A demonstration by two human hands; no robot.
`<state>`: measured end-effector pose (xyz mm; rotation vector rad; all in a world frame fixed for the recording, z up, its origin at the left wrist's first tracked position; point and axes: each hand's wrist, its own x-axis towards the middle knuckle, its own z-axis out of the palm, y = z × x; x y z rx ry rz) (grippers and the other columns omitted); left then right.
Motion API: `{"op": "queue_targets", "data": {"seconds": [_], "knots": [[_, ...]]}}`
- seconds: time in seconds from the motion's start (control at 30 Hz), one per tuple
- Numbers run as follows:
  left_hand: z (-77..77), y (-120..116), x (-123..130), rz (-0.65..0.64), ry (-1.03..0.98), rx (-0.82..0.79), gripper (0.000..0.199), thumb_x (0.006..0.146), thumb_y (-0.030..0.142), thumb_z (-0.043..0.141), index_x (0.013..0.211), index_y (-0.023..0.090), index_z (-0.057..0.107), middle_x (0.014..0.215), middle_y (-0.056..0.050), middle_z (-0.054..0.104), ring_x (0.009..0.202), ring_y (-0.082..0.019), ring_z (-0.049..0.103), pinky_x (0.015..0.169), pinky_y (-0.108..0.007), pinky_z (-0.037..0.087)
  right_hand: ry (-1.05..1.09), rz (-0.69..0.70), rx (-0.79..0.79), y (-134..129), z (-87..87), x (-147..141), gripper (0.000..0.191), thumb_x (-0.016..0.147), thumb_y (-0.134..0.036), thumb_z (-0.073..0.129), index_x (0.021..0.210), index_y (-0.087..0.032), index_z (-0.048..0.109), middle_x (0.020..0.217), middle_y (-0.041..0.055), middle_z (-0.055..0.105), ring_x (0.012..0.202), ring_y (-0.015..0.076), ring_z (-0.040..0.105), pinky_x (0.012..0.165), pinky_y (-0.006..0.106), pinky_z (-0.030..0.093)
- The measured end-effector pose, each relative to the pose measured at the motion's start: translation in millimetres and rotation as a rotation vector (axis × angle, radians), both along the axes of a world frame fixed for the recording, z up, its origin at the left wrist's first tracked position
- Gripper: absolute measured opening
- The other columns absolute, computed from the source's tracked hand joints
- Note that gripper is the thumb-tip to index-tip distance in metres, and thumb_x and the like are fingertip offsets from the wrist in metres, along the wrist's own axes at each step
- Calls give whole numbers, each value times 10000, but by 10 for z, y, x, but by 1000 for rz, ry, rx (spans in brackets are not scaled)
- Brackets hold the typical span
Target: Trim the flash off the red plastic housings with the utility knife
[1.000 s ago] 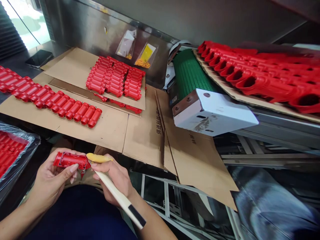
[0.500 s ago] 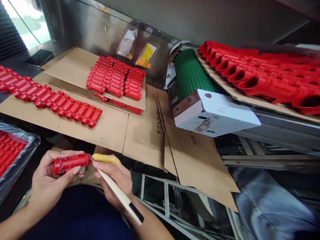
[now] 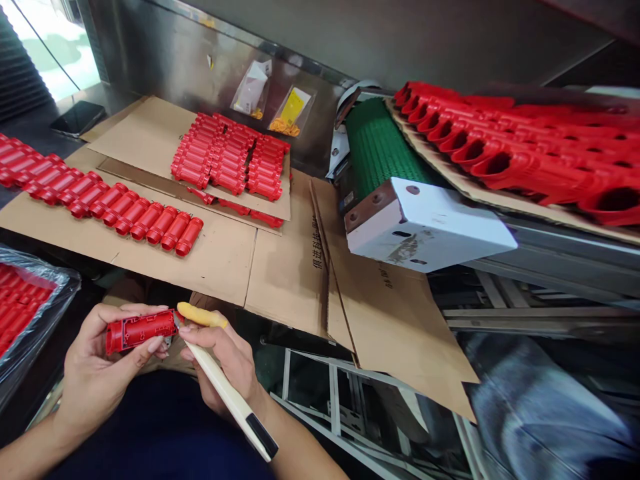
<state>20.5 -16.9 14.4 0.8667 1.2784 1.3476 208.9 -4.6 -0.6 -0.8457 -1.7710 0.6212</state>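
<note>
Left hand [image 3: 95, 363]: fingers and thumb closed around a red part [image 3: 141, 331], held out over the lap, just off the near edge of the cardboard [image 3: 215, 270]. Its hollow, ribbed side faces up toward the wearer, probably so the edges can be seen. The right end sticks out past the fingertips, which seems to leave it free to be reached.

Right hand [image 3: 227, 367]: wrapped on a pale-handled tool [image 3: 223, 387], pen fashion, near its front, presumably for fine control. Tip is at the part's right end; contact cannot be told. A yellow finger cover [image 3: 203, 315] sits on the index finger, likely as protection.

On the counter [image 3: 30, 119], a line of red pieces [image 3: 134, 213] lies side by side, perhaps for easy pick-up or counting. The cardboard beneath part of it probably guards against scratches. Left of the wearer: plastic-lined crate [image 3: 67, 280] holding more red pieces.
</note>
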Motion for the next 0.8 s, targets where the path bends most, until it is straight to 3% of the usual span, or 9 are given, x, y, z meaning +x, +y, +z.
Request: {"op": "queue_targets", "data": {"seconds": [0.13, 0.23, 0.33, 0.4, 0.5, 0.6, 0.7, 0.8], "knots": [[-51, 69, -56, -101, -131, -106, 321, 811, 265, 961, 964, 206, 684, 942, -28, 844, 628, -159, 762, 629, -265, 667, -62, 48, 74, 21, -80, 65, 293, 1024, -79, 650, 1299, -161, 710, 1082, 164, 828, 973, 257, 796, 807, 386, 706], [-29, 131, -78, -175, -273, -213, 347, 805, 316, 971, 1007, 182, 723, 795, -25, 809, 583, -136, 696, 573, -225, 602, 66, -109, -77, 53, -120, 169, 215, 1035, -120, 666, 1201, -224, 753, 1058, 103, 837, 927, 230, 809, 815, 374, 703], [20, 165, -63, -176, -350, -247, 415, 755, 300, 1004, 1043, 183, 730, 989, -79, 858, 591, -132, 697, 592, -250, 601, 348, -335, -291, 117, -128, 287, 124, 1078, -186, 657, 1141, -241, 749, 919, 37, 818, 740, 159, 786, 718, 299, 683], [29, 171, -42, -182, -361, -266, 441, 751, 274, 1006, 1074, 188, 718, 1062, -117, 863, 677, -179, 753, 602, -265, 605, 487, -358, -395, 151, -119, 344, 75, 1059, -265, 724, 1112, -244, 773, 875, 24, 823, 674, 142, 771, 678, 275, 671], [-6, 159, -16, -207, -359, -272, 485, 766, 267, 996, 1137, 188, 693, 1097, -150, 859, 819, -236, 795, 615, -265, 602, 468, -331, -415, 157, -93, 390, 105, 1011, -323, 801, 1083, -250, 822, 956, 63, 858, 783, 185, 826, 776, 330, 701], [-70, 154, -38, -252, -352, -253, 581, 780, 326, 989, 1221, 198, 632, 1121, -156, 853, 725, -187, 756, 620, -267, 593, 381, -393, -340, 168, -77, 449, 92, 1009, -313, 798, 1074, -258, 832, 1003, 78, 861, 863, 218, 844, 822, 380, 715], [-76, 292, -101, -310, -178, -187, 577, 856, 434, 916, 1255, 236, 551, 950, -61, 832, 571, -136, 662, 547, -240, 534, 316, -487, -290, 279, -101, 577, 107, 1009, -323, 787, 1071, -241, 816, 1001, 88, 854, 863, 233, 842, 785, 392, 722], [71, 701, -44, -481, 409, 3, 430, 986, 489, 719, 1275, 229, 535, 867, -38, 786, 649, -208, 726, 602, -295, 565, 247, -563, -263, 477, -165, 736, 201, 999, -389, 783, 1073, -203, 803, 992, 113, 841, 879, 254, 839, 800, 419, 719]]}}
